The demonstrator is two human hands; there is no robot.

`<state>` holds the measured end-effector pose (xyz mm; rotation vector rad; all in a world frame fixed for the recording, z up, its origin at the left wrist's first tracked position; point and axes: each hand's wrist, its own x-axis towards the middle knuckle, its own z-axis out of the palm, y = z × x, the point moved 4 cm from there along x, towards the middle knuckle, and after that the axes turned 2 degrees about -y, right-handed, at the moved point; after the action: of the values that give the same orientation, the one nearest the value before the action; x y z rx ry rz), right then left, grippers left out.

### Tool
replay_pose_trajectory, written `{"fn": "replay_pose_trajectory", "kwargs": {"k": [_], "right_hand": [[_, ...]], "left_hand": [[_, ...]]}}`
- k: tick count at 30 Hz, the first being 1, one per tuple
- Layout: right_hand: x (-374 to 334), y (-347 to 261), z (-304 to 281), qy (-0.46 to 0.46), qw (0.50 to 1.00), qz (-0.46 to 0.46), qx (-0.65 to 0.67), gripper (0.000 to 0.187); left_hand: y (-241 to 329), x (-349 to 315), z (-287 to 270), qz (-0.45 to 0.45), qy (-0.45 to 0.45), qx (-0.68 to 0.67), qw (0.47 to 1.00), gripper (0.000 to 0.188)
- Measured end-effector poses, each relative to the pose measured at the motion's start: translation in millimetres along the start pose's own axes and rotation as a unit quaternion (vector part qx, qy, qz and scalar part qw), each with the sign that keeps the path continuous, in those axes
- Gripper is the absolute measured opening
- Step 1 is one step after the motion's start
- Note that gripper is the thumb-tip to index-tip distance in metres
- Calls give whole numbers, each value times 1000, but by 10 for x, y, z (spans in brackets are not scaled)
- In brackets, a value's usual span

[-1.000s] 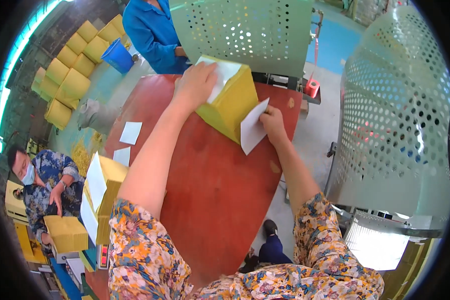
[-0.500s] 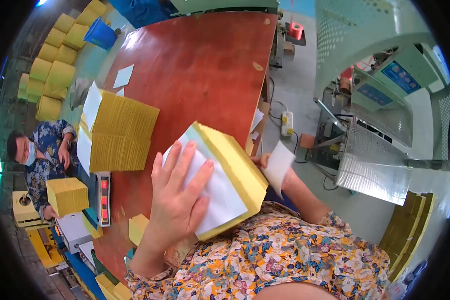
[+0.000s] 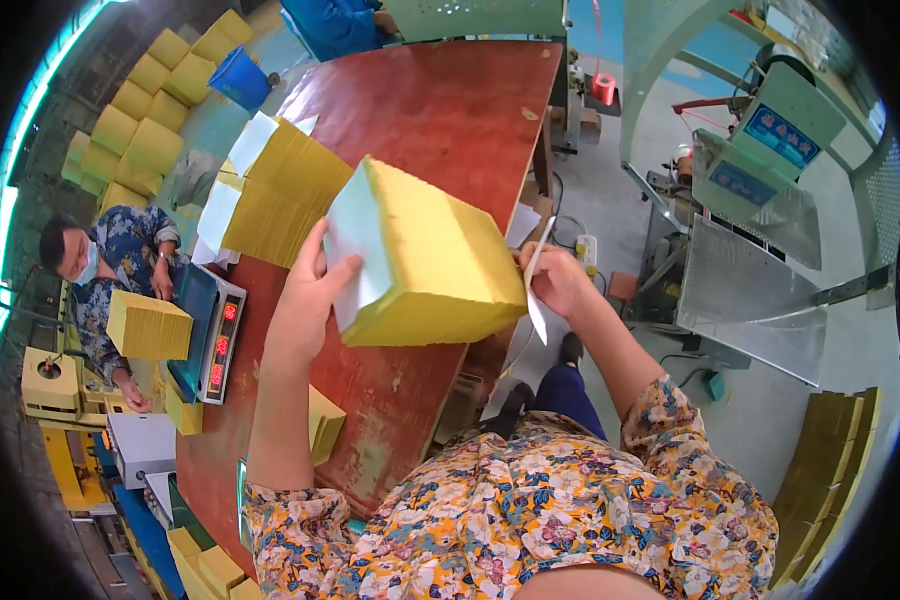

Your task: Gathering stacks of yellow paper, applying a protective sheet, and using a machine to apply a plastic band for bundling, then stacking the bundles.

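A thick block of stacked yellow paper [image 3: 440,250] is held up in front of me, over the red table's right side. Its left end is covered by a white sheet [image 3: 358,240], which my left hand [image 3: 310,295] grips at the edge, thumb on the sheet. At the block's opposite end, my right hand [image 3: 558,280] pinches another white sheet [image 3: 540,300], seen almost edge-on. That sheet is close against the block; whether it touches all over I cannot tell. The fingertips of my right hand are partly hidden behind it.
Yellow paper stacks with white ends [image 3: 280,190] stand on the red table [image 3: 430,110]. Left of it, a co-worker [image 3: 120,260] handles a yellow block [image 3: 150,325] beside a scale with red digits [image 3: 222,345]. A machine with a metal chute [image 3: 750,290] stands right.
The block has moved up and away from my body and turned. My left hand, previously flat across its white face, now grips that end's edge. My right hand's sheet has turned edge-on beside the block.
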<state>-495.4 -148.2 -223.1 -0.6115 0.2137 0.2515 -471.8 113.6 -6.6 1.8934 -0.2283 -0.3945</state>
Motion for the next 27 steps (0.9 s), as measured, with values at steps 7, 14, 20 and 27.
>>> {"fn": "replay_pose_trajectory", "kwargs": {"k": [7,14,20,27], "right_hand": [[-509,-123,137,5,997,12,-78,13],[-2219,-1092,-1293,209,965,-74,-143,20],[-3708,-2223,-2667,298,937,-135,-121,10],[-4628,-3046,-4178,169,979,-113,-30,15]], "left_hand": [[-464,-222,134,42,-37,-172,984,51],[-788,-188,2180,145,-54,-89,984,38],[-882,208,4800,-170,-171,-503,830,50],[-776,281,6734,-77,-217,-480,847,52]]}}
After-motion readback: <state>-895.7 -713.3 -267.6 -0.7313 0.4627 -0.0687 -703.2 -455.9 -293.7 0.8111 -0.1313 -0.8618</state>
